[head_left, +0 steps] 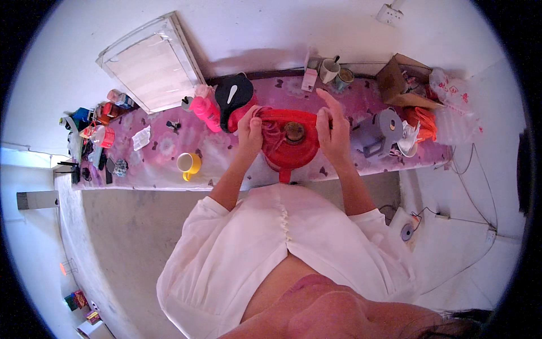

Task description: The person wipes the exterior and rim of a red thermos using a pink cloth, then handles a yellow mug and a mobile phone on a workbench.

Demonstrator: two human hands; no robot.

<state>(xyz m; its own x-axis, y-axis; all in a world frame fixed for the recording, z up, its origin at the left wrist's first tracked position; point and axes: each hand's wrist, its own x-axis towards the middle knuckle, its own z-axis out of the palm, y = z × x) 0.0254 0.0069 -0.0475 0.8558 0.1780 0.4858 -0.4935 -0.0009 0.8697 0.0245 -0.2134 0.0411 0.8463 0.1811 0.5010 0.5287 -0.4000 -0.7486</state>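
Note:
A red thermos [293, 152] with a cork-like stopper [293, 131] stands at the table's front edge in front of me, seen from above. My left hand [249, 130] is closed on the left end of its red top handle, with some crumpled magenta material [272, 134] beside the fingers. My right hand [333, 127] grips the handle's right end, its thumb pressed against it and index finger raised. A yellow mug [189, 165] stands to the left; a black lid with a handle [234, 93] and a pink bottle [204, 113] are behind my left hand.
On the flowered tablecloth [164, 144] are a grey kettle [377, 133], cups [329, 70], a cardboard box [398, 82], orange and clear bags [451, 107], and several small items at the left [103, 135]. A pale framed board [147, 65] leans on the wall. Cords hang at the right.

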